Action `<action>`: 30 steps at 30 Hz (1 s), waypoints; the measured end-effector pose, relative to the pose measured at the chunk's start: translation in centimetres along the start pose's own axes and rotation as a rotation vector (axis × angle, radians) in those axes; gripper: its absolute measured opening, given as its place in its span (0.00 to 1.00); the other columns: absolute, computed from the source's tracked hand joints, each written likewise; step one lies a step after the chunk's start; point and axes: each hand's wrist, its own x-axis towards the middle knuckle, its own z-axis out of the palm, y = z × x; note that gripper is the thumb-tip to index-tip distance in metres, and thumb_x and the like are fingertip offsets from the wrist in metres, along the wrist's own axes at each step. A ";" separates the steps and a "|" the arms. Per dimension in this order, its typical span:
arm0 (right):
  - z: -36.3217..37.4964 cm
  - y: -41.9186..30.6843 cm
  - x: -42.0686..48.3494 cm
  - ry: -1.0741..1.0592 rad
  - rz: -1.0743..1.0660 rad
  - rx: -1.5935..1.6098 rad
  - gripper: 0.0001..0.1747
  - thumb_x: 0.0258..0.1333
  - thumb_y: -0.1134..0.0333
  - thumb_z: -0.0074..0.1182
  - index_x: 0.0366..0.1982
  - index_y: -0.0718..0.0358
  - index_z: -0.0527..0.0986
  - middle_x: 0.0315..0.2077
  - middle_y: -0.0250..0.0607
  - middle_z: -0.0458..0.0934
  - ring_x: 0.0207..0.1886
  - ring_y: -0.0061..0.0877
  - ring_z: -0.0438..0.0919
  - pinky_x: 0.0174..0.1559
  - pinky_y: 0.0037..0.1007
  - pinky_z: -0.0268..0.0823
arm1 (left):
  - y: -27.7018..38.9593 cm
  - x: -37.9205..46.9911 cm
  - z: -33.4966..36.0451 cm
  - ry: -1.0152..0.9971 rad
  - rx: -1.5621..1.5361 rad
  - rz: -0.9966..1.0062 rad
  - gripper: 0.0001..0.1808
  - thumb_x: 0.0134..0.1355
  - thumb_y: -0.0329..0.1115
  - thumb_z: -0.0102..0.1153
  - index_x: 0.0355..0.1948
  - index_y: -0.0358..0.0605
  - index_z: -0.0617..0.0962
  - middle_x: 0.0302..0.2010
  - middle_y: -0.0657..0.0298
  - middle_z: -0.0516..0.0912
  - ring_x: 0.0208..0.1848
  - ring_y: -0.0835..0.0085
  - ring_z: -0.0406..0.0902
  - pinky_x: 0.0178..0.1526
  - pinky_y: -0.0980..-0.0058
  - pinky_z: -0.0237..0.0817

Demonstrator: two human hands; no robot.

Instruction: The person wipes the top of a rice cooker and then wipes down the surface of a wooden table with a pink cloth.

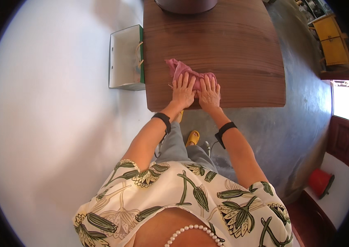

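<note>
A crumpled pink cloth (180,66) lies on the dark wood-grain tabletop (239,61), close to its near edge. My left hand (183,92) presses down on the left part of the cloth, fingers stretched forward over it. Beside it, my right hand (209,95) bears on the right part, its fingers bent over the bunched fabric. The two thumbs almost meet between the hands. A loose end of the cloth sticks out to the far left of my fingers. The palms hide what is beneath them.
A dark round container (187,6) stands at the table's far end. Against the table's left side is an open paper bag (125,58) with rope handles. Farther off at right are a yellow cabinet (332,43) and a red bucket-like object (320,182).
</note>
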 end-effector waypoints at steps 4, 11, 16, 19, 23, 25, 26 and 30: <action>1.3 0.3 0.5 0.016 0.045 -0.002 0.33 0.59 0.56 0.47 0.64 0.58 0.58 0.67 0.42 0.53 0.70 0.43 0.49 0.64 0.53 0.44 | -0.2 0.3 -0.3 -0.087 -0.030 0.000 0.34 0.62 0.47 0.50 0.68 0.55 0.58 0.72 0.54 0.47 0.73 0.50 0.43 0.69 0.46 0.37; 2.7 -0.8 3.3 0.001 0.172 0.023 0.32 0.59 0.53 0.46 0.64 0.55 0.60 0.67 0.39 0.52 0.70 0.42 0.49 0.65 0.55 0.39 | -2.9 2.3 0.1 -0.126 0.011 0.033 0.34 0.64 0.49 0.47 0.69 0.56 0.57 0.72 0.54 0.47 0.72 0.51 0.44 0.68 0.45 0.39; 3.6 -1.9 3.3 0.093 0.278 0.057 0.34 0.59 0.51 0.44 0.63 0.59 0.61 0.68 0.41 0.50 0.71 0.42 0.48 0.66 0.56 0.36 | -3.0 3.2 0.7 -0.091 -0.021 0.065 0.33 0.63 0.47 0.47 0.69 0.56 0.57 0.72 0.54 0.49 0.72 0.51 0.45 0.67 0.43 0.39; 2.9 -1.2 4.9 0.145 0.323 0.029 0.34 0.59 0.51 0.44 0.63 0.62 0.61 0.68 0.44 0.50 0.71 0.44 0.47 0.66 0.57 0.37 | -3.0 5.9 0.4 -0.072 -0.011 0.131 0.33 0.64 0.47 0.46 0.69 0.58 0.56 0.72 0.56 0.47 0.73 0.54 0.42 0.68 0.45 0.37; 0.5 1.7 9.0 0.174 0.377 -0.021 0.33 0.60 0.53 0.43 0.63 0.64 0.61 0.67 0.47 0.51 0.70 0.46 0.48 0.65 0.57 0.40 | -1.0 10.8 -0.5 -0.008 -0.001 0.185 0.34 0.62 0.46 0.49 0.69 0.57 0.58 0.72 0.55 0.49 0.72 0.52 0.45 0.68 0.43 0.38; -0.6 3.1 11.4 0.212 0.366 -0.039 0.32 0.61 0.54 0.42 0.62 0.64 0.61 0.67 0.47 0.52 0.70 0.47 0.49 0.65 0.56 0.41 | -0.8 14.0 -1.3 0.057 0.024 0.253 0.34 0.63 0.47 0.46 0.69 0.56 0.56 0.72 0.54 0.48 0.72 0.51 0.43 0.67 0.41 0.37; -1.2 3.5 12.8 0.251 0.372 -0.053 0.31 0.61 0.55 0.42 0.62 0.64 0.62 0.67 0.48 0.53 0.69 0.47 0.51 0.65 0.56 0.42 | -0.7 15.9 -1.9 0.048 0.045 0.269 0.34 0.64 0.48 0.46 0.69 0.56 0.57 0.72 0.54 0.48 0.72 0.51 0.44 0.68 0.41 0.37; -1.0 5.3 14.6 0.296 0.413 -0.110 0.31 0.61 0.53 0.41 0.61 0.63 0.64 0.66 0.48 0.56 0.69 0.48 0.52 0.64 0.58 0.42 | 0.7 19.7 -2.7 0.020 -0.019 0.256 0.33 0.64 0.49 0.44 0.69 0.57 0.57 0.72 0.55 0.48 0.72 0.52 0.44 0.68 0.41 0.36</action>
